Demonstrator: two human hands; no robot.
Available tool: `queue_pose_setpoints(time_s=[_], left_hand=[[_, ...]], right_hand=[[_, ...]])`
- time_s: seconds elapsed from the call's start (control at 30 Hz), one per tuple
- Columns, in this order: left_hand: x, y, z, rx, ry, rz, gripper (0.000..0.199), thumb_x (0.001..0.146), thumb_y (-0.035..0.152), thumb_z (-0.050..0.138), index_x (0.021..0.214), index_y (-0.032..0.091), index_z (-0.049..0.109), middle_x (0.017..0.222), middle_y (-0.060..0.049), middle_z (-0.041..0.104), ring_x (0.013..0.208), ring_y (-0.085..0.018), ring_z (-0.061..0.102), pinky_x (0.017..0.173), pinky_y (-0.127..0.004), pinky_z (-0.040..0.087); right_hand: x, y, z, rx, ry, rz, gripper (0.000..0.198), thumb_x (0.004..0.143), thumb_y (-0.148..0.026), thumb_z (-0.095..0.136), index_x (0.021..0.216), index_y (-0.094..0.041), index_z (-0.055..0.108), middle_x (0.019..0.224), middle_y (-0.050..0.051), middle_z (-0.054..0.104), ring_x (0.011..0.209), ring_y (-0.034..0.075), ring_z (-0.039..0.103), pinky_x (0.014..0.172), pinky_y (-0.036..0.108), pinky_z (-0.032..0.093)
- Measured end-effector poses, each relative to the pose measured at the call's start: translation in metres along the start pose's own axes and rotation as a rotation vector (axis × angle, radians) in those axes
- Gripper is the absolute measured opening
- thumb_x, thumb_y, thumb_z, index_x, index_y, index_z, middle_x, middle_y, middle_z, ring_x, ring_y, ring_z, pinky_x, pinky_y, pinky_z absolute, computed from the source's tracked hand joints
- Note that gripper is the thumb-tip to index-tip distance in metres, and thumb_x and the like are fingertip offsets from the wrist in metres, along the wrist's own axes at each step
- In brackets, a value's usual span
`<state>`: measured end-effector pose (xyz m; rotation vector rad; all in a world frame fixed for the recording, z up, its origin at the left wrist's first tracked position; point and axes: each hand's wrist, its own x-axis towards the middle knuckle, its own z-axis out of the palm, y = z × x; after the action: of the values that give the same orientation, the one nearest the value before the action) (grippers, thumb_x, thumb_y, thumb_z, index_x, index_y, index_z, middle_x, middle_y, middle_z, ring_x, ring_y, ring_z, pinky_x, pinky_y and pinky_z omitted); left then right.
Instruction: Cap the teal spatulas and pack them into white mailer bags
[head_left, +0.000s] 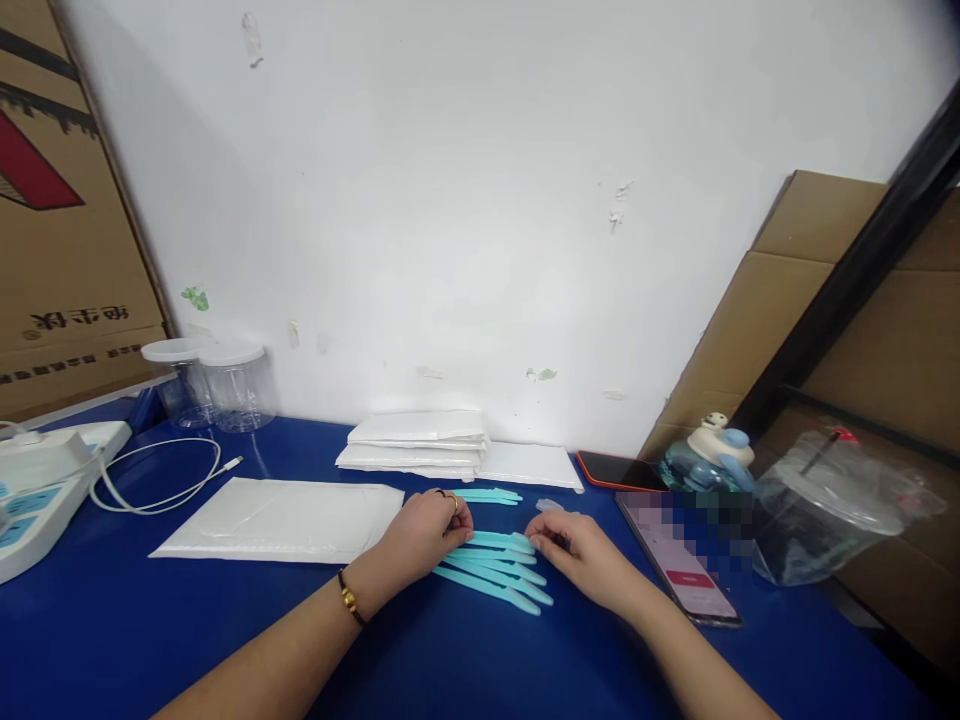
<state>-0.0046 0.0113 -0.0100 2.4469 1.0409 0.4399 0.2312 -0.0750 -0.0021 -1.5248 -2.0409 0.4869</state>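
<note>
White wall (450,220), scuffed and patched, stands behind a blue table (600,660). Cardboard (75,250) printed with dark characters borders the left side; further cardboard (795,260) leans at the right.

Containers: two clear jars (238,395) with white lids stand side by side near the wall, their walls see-through. At right, a clear plastic bag (919,492) encloses a lidded cup (844,497) with a dark straw; the cup's contents cannot be made out. One white mailer (285,520) lies flat at left; more are piled in a stack (416,440) by the wall. What these hold, if anything, cannot be determined.

Hands: turquoise strips (487,587) lie fanned on the table between the two hands. The left hand (424,535) has thumb and forefinger pinched on the left end of the topmost strip (491,539). The right hand (581,555) has its fingers curled at that strip's opposite end; whether they grip it cannot be told. Further strips (487,495) lie just beyond, near a small translucent piece (550,505).

A lit phone (690,570) rests right of the right hand.
</note>
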Motion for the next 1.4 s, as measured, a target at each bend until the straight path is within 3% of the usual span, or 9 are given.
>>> queue_pose_setpoints(time_s=[0.17, 0.27, 0.53, 0.73, 0.9, 1.03, 1.17, 1.4], left_hand=[[0.004, -0.013, 0.002, 0.159, 0.130, 0.034, 0.025, 0.083, 0.029, 0.052, 0.106, 0.024, 0.061, 0.109, -0.004, 0.059, 0.104, -0.023, 0.048, 0.086, -0.033, 0.037], [0.007, -0.018, 0.004, 0.238, 0.138, 0.025, 0.030, 0.086, 0.027, 0.048, 0.114, 0.025, 0.057, 0.115, -0.005, 0.057, 0.109, -0.023, 0.045, 0.087, -0.034, 0.036], [0.008, -0.019, 0.002, 0.227, 0.129, -0.072, 0.013, 0.082, 0.026, 0.051, 0.086, 0.022, 0.062, 0.093, -0.004, 0.063, 0.095, -0.022, 0.052, 0.076, -0.031, 0.036], [0.007, -0.019, -0.005, 0.204, 0.164, -0.028, 0.019, 0.086, 0.026, 0.043, 0.078, 0.020, 0.059, 0.082, -0.004, 0.062, 0.086, -0.021, 0.053, 0.071, -0.030, 0.034], [0.003, -0.017, -0.005, -0.130, 0.152, -0.029, 0.017, 0.090, 0.029, 0.033, 0.082, 0.021, 0.046, 0.069, 0.002, 0.053, 0.063, -0.014, 0.048, 0.060, -0.025, 0.034], [0.000, -0.011, -0.005, -0.300, 0.137, -0.017, 0.022, 0.091, 0.036, 0.029, 0.081, 0.021, 0.041, 0.068, 0.004, 0.043, 0.061, -0.012, 0.039, 0.058, -0.023, 0.034], [-0.004, -0.003, -0.011, -0.294, 0.059, -0.016, 0.025, 0.090, 0.042, 0.032, 0.084, 0.021, 0.043, 0.068, 0.005, 0.043, 0.062, -0.012, 0.039, 0.059, -0.023, 0.034], [-0.008, -0.001, -0.016, -0.179, -0.001, 0.048, 0.040, 0.093, 0.041, 0.025, 0.079, 0.021, 0.057, 0.078, 0.001, 0.058, 0.076, -0.015, 0.051, 0.070, -0.024, 0.037]], right_hand=[[-0.003, 0.032, -0.021, -0.138, 0.211, 0.056, 0.019, 0.085, -0.026, 0.045, 0.089, -0.021, 0.063, 0.087, 0.004, 0.065, 0.078, 0.019, 0.060, 0.070, 0.030, 0.046], [-0.005, 0.050, -0.030, -0.224, 0.179, 0.103, 0.017, 0.080, -0.021, 0.047, 0.085, -0.021, 0.063, 0.085, 0.003, 0.062, 0.071, 0.018, 0.059, 0.066, 0.030, 0.045], [-0.002, 0.058, -0.017, -0.233, 0.063, 0.156, 0.009, 0.077, -0.017, 0.050, 0.076, -0.020, 0.059, 0.081, 0.003, 0.057, 0.069, 0.017, 0.056, 0.064, 0.028, 0.043], [-0.002, 0.045, -0.012, 0.076, 0.148, 0.157, 0.014, 0.085, -0.032, 0.050, 0.083, -0.020, 0.057, 0.068, -0.002, 0.057, 0.062, 0.014, 0.054, 0.057, 0.024, 0.041], [-0.001, 0.036, -0.010, 0.405, 0.227, 0.209, 0.028, 0.076, -0.044, 0.062, 0.083, -0.017, 0.064, 0.065, -0.001, 0.060, 0.059, 0.013, 0.056, 0.056, 0.024, 0.043], [-0.001, 0.031, -0.009, 0.589, 0.286, 0.233, 0.032, 0.068, -0.044, 0.070, 0.080, -0.015, 0.065, 0.068, 0.003, 0.066, 0.065, 0.016, 0.060, 0.061, 0.027, 0.046], [-0.001, 0.027, -0.009, 0.697, 0.352, 0.231, 0.033, 0.064, -0.040, 0.076, 0.083, -0.015, 0.064, 0.074, 0.005, 0.069, 0.072, 0.019, 0.065, 0.066, 0.029, 0.050], [-0.005, 0.015, -0.011, 0.718, 0.416, 0.128, 0.023, 0.071, -0.034, 0.072, 0.086, -0.018, 0.065, 0.080, 0.005, 0.071, 0.076, 0.018, 0.066, 0.073, 0.028, 0.052]])
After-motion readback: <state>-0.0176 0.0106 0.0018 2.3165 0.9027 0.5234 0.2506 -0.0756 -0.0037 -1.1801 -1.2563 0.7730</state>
